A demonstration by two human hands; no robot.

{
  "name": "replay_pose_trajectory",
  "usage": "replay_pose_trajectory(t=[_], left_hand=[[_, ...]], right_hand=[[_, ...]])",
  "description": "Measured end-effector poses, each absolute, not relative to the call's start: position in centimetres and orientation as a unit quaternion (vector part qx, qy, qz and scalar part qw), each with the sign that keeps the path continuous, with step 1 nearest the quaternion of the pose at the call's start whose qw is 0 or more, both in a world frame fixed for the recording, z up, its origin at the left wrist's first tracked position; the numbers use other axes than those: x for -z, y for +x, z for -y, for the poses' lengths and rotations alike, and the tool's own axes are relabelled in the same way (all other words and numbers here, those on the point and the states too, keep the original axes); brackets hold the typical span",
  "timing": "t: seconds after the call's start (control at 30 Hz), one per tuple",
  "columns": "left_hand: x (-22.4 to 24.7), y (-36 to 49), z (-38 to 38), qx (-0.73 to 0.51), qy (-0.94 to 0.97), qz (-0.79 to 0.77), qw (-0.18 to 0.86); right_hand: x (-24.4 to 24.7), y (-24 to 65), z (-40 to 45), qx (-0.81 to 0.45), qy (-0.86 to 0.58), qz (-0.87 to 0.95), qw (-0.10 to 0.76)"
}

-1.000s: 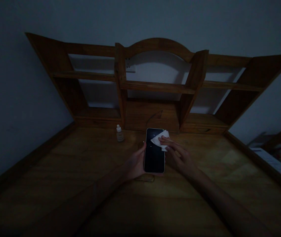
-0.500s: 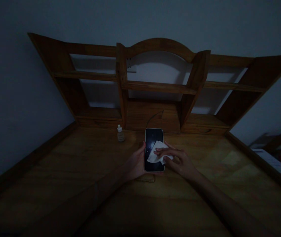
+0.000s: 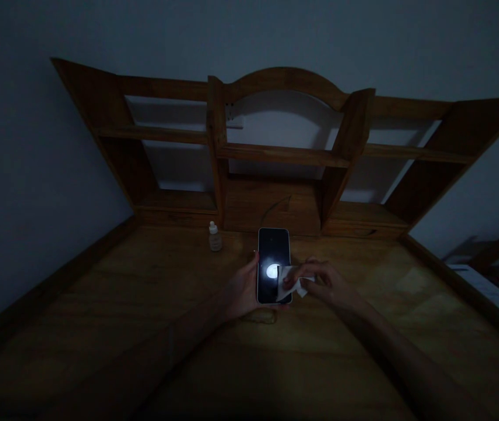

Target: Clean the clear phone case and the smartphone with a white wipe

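Note:
A smartphone (image 3: pixel 274 248) with a dark screen and pale frame is tilted up toward me above the wooden desk. My left hand (image 3: pixel 241 292) grips it from the left, thumb along its edge and the other fingers mostly hidden behind. A bright round reflection shows on the glass. In my right hand (image 3: pixel 323 282) is a white tissue (image 3: pixel 285 286), pinched between fingers and thumb and lying over the lower right of the screen. A small bottle (image 3: pixel 214 238) with a white cap stands on the desk, left of the phone.
Wooden shelving (image 3: pixel 284 155) rises at the back of the desk (image 3: pixel 179 275), against the wall. A wall socket (image 3: pixel 234 120) shows behind it. Beneath the phone lies a yellowish object (image 3: pixel 263 317), too dim to name. Raised wooden edges run along both desk sides.
My right hand and the tissue have slid right and slightly down across the screen. More of the glass shows, with a bright reflection. The left hand and phone have hardly moved.

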State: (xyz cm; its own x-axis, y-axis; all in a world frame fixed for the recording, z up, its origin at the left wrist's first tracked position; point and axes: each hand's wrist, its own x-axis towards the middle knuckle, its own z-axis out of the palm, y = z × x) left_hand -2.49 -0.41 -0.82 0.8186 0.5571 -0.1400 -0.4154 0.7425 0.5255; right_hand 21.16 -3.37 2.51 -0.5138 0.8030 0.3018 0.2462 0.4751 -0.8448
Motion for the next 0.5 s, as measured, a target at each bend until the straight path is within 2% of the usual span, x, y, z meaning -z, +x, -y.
replay_pose_trajectory(t=[0.27, 0.5], left_hand=[[0.0, -2.4, 0.8, -0.269, 0.239, -0.175, 0.917], [0.8, -2.5, 0.5, -0.251, 0.251, -0.154, 0.922]], right_hand=[[-1.4, 21.9, 3.2, -0.508, -0.362, 0.714, 0.317], [-1.2, 22.2, 2.2, -0.531, -0.315, 0.735, 0.279]])
